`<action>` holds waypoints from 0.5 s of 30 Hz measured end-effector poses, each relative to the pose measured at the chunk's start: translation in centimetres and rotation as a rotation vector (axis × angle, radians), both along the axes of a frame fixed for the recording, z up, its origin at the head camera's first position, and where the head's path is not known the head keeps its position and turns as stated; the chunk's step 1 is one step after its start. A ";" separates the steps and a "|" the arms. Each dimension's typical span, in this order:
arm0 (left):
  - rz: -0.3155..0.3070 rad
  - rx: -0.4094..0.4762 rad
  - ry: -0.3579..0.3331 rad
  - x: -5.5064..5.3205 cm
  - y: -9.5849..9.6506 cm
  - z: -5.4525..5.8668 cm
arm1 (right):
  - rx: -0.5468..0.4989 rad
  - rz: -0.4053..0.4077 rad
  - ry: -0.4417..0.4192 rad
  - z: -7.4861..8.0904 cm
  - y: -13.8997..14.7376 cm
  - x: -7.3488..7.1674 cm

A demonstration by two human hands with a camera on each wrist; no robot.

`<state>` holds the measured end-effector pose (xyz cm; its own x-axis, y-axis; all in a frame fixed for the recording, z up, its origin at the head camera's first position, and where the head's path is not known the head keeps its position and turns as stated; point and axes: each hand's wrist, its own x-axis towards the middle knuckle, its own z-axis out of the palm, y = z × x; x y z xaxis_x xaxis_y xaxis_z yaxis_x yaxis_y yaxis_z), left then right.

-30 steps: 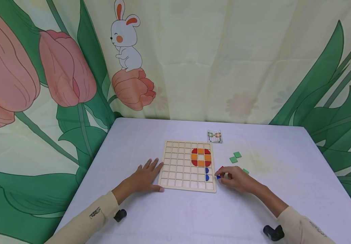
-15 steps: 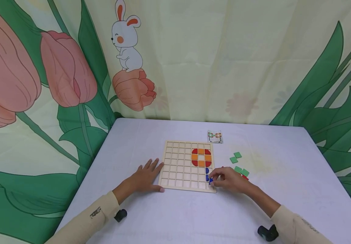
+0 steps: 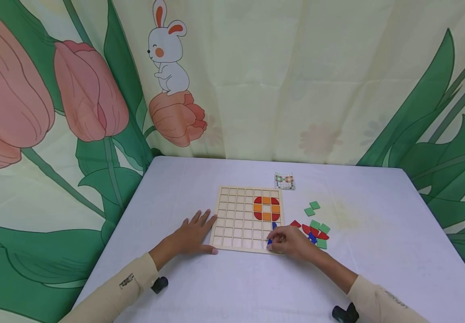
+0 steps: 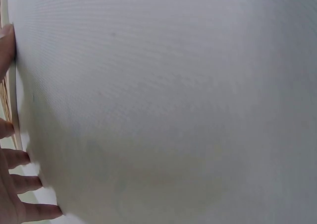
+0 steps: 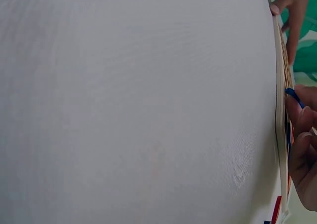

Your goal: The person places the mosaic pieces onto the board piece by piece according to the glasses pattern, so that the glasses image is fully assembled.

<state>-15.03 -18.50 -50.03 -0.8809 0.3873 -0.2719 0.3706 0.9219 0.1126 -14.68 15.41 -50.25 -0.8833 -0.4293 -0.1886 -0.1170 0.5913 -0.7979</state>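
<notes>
A square wooden grid board [image 3: 232, 225] lies on the table. My left hand [image 3: 192, 235] rests beside its left edge, fingers spread and thumb near the front corner. Over the board's lower right cells, my right hand [image 3: 290, 241] pinches a small blue tile [image 5: 295, 97] between thumb and fingertips. Red corner tiles and orange square tiles [image 3: 258, 207] form a ring in the upper right cells. Just beneath that ring a blue half-round tile [image 3: 274, 225] sits in a cell; the cells under my right hand are hidden.
Red tiles [image 3: 295, 223], blue tiles [image 3: 312, 236] and green square tiles [image 3: 322, 243] lie loose right of the board. Two more green tiles [image 3: 310, 211] lie farther back. A small pattern card [image 3: 284, 181] is behind the board's right corner. A printed curtain hangs behind the table.
My right hand has moved left from beside the board to over its lower right cells, carrying the blue tile. The loose tiles it covered now show. My left hand has stayed put.
</notes>
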 end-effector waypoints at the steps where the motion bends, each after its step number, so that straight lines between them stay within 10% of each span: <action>1: 0.001 0.000 0.000 0.0 0.0 0.0 | 0.000 -0.006 0.000 0.0 -0.2 0.1; 15: -0.004 -0.007 -0.002 -0.2 -0.1 -0.3 | 0.035 -0.026 0.055 0.3 -1.2 0.7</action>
<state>-15.18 -18.61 -50.35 -0.8790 0.3888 -0.2761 0.3739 0.9213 0.1067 -14.00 14.22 -49.94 -0.9036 -0.3997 -0.1542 -0.1438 0.6220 -0.7697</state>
